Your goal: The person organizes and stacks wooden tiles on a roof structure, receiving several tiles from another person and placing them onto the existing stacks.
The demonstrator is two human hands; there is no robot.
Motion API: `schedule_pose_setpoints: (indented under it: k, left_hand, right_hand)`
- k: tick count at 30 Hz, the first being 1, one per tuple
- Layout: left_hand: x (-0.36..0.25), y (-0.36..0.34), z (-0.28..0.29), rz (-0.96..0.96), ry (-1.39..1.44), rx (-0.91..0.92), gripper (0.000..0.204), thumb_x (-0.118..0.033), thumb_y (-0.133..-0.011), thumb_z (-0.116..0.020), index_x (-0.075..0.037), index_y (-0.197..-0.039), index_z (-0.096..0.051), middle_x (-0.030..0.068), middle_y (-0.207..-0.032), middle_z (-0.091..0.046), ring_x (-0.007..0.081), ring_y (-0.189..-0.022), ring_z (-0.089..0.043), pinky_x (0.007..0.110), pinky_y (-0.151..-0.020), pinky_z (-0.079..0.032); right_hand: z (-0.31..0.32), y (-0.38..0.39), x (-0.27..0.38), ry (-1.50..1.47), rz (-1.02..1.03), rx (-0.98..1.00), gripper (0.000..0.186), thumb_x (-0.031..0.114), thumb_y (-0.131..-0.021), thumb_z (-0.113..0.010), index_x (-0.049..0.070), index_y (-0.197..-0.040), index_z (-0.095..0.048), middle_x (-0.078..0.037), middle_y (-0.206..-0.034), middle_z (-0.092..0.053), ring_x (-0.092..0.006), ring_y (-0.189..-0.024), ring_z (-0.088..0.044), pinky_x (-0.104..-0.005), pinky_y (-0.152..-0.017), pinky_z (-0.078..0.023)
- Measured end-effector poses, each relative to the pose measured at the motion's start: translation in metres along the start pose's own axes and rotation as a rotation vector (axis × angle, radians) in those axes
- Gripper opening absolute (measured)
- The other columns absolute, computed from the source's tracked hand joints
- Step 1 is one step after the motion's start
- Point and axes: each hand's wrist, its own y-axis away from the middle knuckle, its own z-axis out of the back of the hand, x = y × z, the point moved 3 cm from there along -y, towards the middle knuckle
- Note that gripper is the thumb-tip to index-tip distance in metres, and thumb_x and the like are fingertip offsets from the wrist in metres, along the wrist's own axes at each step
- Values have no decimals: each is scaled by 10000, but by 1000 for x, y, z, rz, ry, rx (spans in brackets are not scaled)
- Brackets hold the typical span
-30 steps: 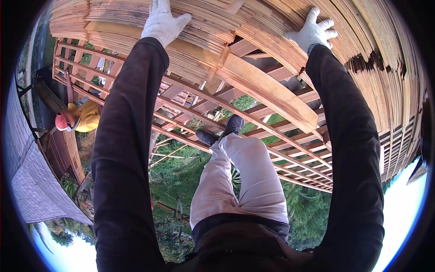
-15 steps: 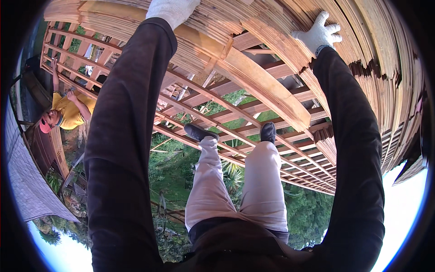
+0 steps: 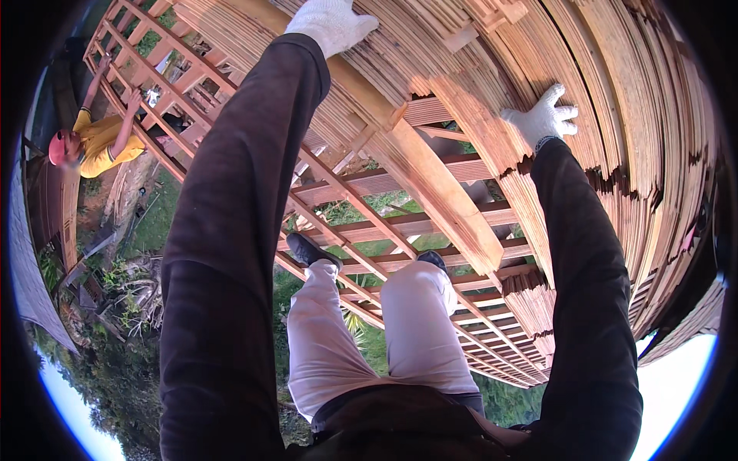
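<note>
My left hand point(image 3: 334, 28) wears a white knit glove and rests on the overlapping thin wooden shingles point(image 3: 430, 50) near the upper edge. Its thumb is spread away; the fingertips are partly cut off by the picture's edge. Further right, my right hand point(image 3: 544, 121), in a matching glove, lies on the shingles with its fingers spread. Neither hand shows anything held. Between my arms, a long pale wooden board point(image 3: 450, 196) slants down across the open battens.
My shoes point(image 3: 311, 250) stand on the wooden battens point(image 3: 361, 206), with gaps between them showing greenery below. A person in a yellow shirt point(image 3: 115, 146) and red cap is at the far left, reaching toward the frame. A stepped stack of shingles point(image 3: 530, 307) hangs by my right forearm.
The view has shifted, so both hands and the shingles sit lower in the picture. My left hand appears further right, its thumb now showing; my right hand stays spread on the shingles.
</note>
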Motion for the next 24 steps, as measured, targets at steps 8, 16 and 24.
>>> schedule_pose_setpoints:
  k: [8, 16, 24]
  left_hand:
    - [32, 221, -46, 296, 675, -443, 748, -172, -899, -696, 19, -1511, -310, 214, -1537, -382, 269, -1417, -400, 370, -1140, -354]
    - [79, 397, -132, 844, 174, 86, 641, -403, -914, -579, 45, -1362, -481, 290, -1192, -639, 404, -1157, -615, 395, -998, -477]
    - [60, 389, -125, 683, 340, -114, 664, -462, -882, -582, -35, -1384, -498, 265, -1280, -606, 402, -1215, -570, 419, -1017, -458]
  right_hand:
    - [-3, -1, -10, 147, -11, -23, 1418, 653, -610, -821, 74, -1572, 45, -457, -1501, -115, -669, -1355, -197, -712, -1086, -208]
    - [10, 29, -7, 58, -16, -12, 1376, 568, -637, -833, 87, -1575, 51, -420, -1534, -119, -602, -1383, -256, -674, -1097, -251]
    - [20, 45, -5, 49, -48, 18, 1373, 610, -643, -822, 140, -1583, 62, -365, -1573, -91, -565, -1411, -238, -643, -1123, -252]
